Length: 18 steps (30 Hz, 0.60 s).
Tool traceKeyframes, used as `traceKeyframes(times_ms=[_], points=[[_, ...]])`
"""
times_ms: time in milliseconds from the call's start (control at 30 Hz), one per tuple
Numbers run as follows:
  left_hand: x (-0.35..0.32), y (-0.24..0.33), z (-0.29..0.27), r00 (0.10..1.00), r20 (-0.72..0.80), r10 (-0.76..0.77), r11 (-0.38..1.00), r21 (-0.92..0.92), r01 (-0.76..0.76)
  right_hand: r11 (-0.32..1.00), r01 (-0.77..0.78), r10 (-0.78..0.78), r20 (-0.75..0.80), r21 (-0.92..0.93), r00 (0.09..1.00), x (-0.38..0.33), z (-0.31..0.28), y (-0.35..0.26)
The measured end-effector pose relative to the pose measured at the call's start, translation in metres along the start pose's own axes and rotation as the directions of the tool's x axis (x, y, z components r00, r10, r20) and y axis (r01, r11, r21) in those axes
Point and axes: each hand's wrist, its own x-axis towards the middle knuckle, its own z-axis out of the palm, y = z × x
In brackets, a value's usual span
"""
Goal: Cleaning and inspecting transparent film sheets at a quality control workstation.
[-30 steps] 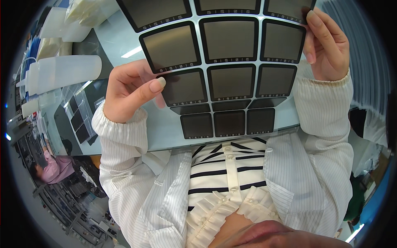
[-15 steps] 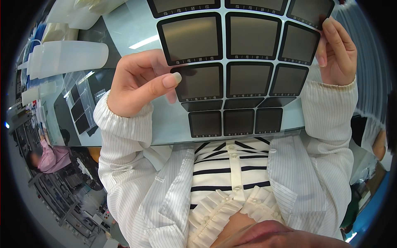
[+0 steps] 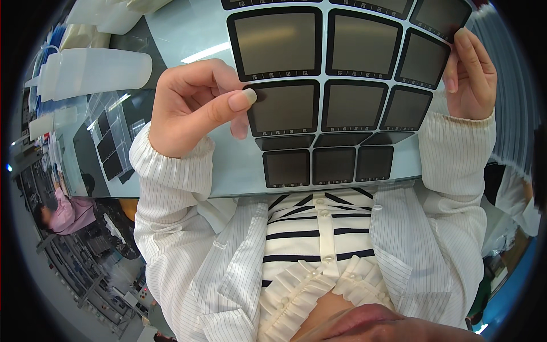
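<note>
A clear sheet (image 3: 364, 45) carries rows of grey rectangular panels with black borders and small marks along their lower edges. Between thumb and fingers, my left hand (image 3: 196, 108) pinches its left edge. Higher up on the opposite side, my right hand (image 3: 473, 74) grips the right edge near a corner panel. The upper part of the sheet is raised, and its top runs out of the picture. Nearest me, a squashed row and another row of dark panels (image 3: 333, 165) show over the glass tabletop (image 3: 228, 171); I cannot tell whether these are reflections.
A translucent squeeze bottle (image 3: 102, 73) lies at the left, below other pale plastic containers (image 3: 105, 14). Dark panels in clear film (image 3: 108, 145) show near the table's left end. Stacked thin sheets (image 3: 515, 97) border the right side. Farther left, a person in pink (image 3: 71, 214) is visible.
The sheet has shifted slightly right and up, and more of its top row is out of view. Both my hands have moved a little right with it, keeping their hold.
</note>
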Motion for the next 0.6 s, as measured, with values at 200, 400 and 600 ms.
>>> traceKeyframes(times_ms=[200, 400, 600], points=[[-0.0026, -0.0008, 0.0011, 0.999, -0.024, 0.026, 1.0, -0.005, -0.026, 1.0, -0.008, 0.008, 0.006, 0.003, 1.0, -0.0001, 0.0036, 0.002], [0.0007, 0.0028, 0.002, 0.998, -0.011, 0.068, 0.998, -0.012, -0.068, 0.999, -0.008, 0.008, -0.005, -0.047, 1.0, -0.0004, 0.0027, -0.0052], [0.0011, -0.0044, 0.0009, 0.994, -0.019, 0.107, 0.994, 0.005, -0.107, 1.0, 0.01, -0.009, -0.056, 0.011, 0.998, 0.0008, 0.005, -0.0041]])
